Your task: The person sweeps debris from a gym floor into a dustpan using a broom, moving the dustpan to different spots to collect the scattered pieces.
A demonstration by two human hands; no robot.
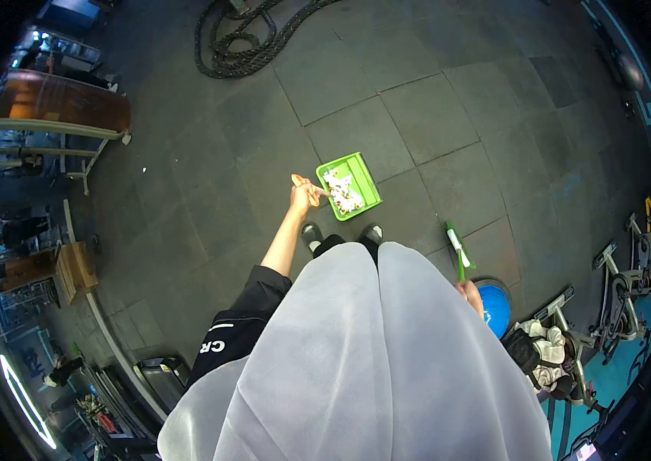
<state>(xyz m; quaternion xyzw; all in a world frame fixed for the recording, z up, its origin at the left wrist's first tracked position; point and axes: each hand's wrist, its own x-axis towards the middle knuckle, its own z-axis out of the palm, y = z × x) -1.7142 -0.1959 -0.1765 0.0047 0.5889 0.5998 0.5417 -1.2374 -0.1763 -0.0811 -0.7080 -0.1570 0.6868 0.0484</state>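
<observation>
My left hand (304, 195) is closed at the left edge of a green dustpan (371, 190), with an orange thing between its fingers that I cannot make out. White scraps and small bits (344, 192) lie inside the dustpan. Low on the right, my right hand (470, 295) is wrapped round the green handle of a brush (460, 247), whose white and green head points forward over the floor. The grey shirt hides part of the right arm.
A thick black rope (242, 58) lies coiled on the dark tiled floor ahead. A wooden box (76, 271) and gym frames stand at the left. On the right are a blue dome (495, 310), a bag (544, 353) and exercise bikes (619, 294).
</observation>
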